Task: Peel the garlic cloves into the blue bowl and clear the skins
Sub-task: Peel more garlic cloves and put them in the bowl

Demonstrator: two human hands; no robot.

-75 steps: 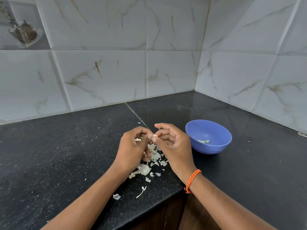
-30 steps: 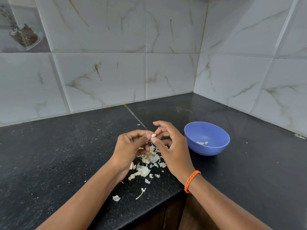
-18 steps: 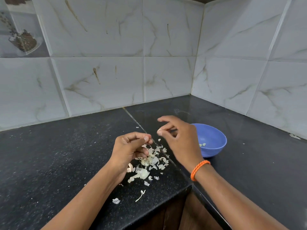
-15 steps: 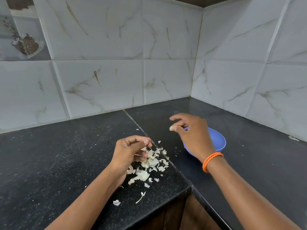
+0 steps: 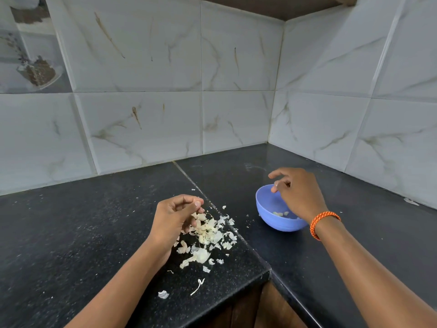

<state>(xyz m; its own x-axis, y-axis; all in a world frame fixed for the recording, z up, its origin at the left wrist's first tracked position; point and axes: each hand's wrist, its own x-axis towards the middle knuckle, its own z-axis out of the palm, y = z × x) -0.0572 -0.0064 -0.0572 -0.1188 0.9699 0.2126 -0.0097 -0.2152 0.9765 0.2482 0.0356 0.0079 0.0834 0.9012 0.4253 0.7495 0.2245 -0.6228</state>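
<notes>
The blue bowl [image 5: 267,216] stands on the black counter to the right, with a few peeled cloves [image 5: 280,213] inside. My right hand [image 5: 299,194], an orange thread band on its wrist, hovers over the bowl's far rim and pinches a small pale garlic clove [image 5: 276,185] at its fingertips. My left hand [image 5: 173,218] is curled just left of the pile of garlic skins [image 5: 208,235], thumb pressed to the fingertips on what looks like a scrap of skin. The hand hides part of the pile.
Stray skin bits [image 5: 163,294] and a thin stem piece [image 5: 197,286] lie near the counter's front edge [image 5: 236,292]. The counter turns an inner corner below the pile. Tiled walls [image 5: 236,119] close the back and right sides.
My right hand left the left hand and carried the clove rightward to above the bowl. My left hand stayed by the skin pile. The camera tilted upward.
</notes>
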